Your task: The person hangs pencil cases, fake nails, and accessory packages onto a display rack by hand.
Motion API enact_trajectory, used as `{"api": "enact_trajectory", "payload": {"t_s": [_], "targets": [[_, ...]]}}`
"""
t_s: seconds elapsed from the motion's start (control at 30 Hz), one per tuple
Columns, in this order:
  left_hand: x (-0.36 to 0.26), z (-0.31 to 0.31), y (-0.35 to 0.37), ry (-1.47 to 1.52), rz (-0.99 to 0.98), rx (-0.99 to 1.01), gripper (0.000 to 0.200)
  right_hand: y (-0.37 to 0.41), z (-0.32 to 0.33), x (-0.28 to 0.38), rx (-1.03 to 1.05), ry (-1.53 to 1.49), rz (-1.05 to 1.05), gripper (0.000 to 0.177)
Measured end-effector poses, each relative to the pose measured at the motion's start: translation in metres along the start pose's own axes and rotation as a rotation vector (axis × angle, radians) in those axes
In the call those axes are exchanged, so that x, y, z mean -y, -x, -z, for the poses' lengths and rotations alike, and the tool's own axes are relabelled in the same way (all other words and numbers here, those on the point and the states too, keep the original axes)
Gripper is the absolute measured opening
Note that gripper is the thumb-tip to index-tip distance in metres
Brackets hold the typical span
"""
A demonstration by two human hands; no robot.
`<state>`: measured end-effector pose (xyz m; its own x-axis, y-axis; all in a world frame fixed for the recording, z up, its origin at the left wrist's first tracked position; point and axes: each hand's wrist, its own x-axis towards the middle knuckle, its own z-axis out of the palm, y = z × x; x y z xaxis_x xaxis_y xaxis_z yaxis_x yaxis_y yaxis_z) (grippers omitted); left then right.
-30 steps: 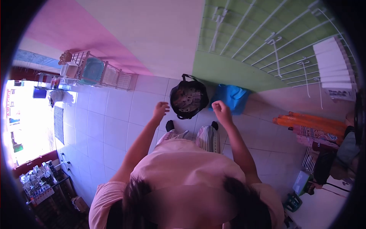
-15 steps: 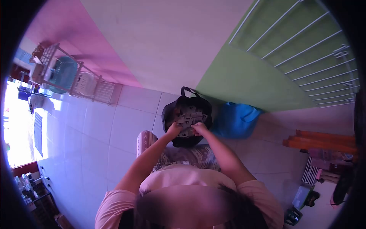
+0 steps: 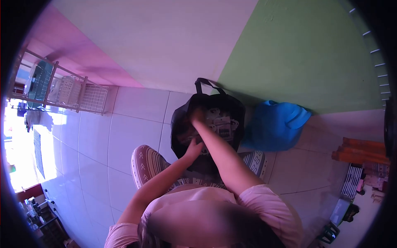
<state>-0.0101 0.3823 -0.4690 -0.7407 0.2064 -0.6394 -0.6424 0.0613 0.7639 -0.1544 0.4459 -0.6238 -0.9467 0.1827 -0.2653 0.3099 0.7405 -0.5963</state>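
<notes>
A black bag (image 3: 178,120) stands gaping on the floor between the knees, one handle upright at its far side. Inside lie several small flat packs (image 3: 223,127), pale and carded, some with dark markings. My right hand (image 3: 197,115) reaches deep into the far left part of the bag, its fingers lost in the shadow. Closer to me, my left hand (image 3: 194,149) is over the near left part of the opening with its fingers curled in; I cannot tell what they hold. The right forearm crosses over the bag, just right of the left hand.
A blue bag (image 3: 275,126) slumps on the tiles right of the black one, near the green wall (image 3: 297,62). To the left stands a white rack (image 3: 93,99) with baskets and a teal basin (image 3: 40,82). Orange slats (image 3: 357,151) and other household items sit far right.
My right hand has moved left and deeper into the bag, away from the packs both hands were handling. The left hand is now lower, at the near left. The view has shifted too.
</notes>
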Motion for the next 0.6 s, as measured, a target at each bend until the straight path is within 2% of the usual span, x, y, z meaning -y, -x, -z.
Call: {"api": "enact_trajectory", "payload": {"t_s": [0.03,0.13,0.17,0.23,0.3,0.4,0.43,0.5,0.6], "targets": [[0.004,0.005,0.0,0.071,0.022,-0.05,0.049,0.007,0.02,0.011,0.075,-0.083,-0.019,0.052],[0.0,0.018,-0.006,0.673,0.241,-0.119,0.045,0.044,0.08,0.038,-0.016,-0.077,-0.007,0.036],[-0.003,0.024,-0.011,0.77,0.254,-0.106,0.043,0.056,0.086,0.029,-0.013,-0.247,0.006,0.037],[-0.012,0.034,-0.018,0.775,0.212,-0.053,0.044,0.089,0.093,0.012,-0.006,-0.593,0.041,0.045],[-0.013,0.038,-0.024,0.841,0.195,-0.032,0.044,0.129,0.095,0.004,-0.05,-0.702,-0.065,0.048],[-0.003,0.037,-0.02,0.693,0.137,-0.049,0.048,0.162,0.12,-0.001,0.165,-1.054,-0.042,0.054],[0.002,0.036,-0.013,0.617,0.069,-0.142,0.048,0.163,0.125,-0.008,0.104,-0.935,0.084,0.056],[0.008,0.027,0.007,0.461,-0.075,-0.325,0.048,0.148,0.117,-0.031,0.06,-1.338,-0.429,0.059],[-0.008,0.017,0.074,0.354,-0.27,-0.128,0.045,0.11,0.066,-0.076,0.087,-0.91,-0.388,0.061]]}}
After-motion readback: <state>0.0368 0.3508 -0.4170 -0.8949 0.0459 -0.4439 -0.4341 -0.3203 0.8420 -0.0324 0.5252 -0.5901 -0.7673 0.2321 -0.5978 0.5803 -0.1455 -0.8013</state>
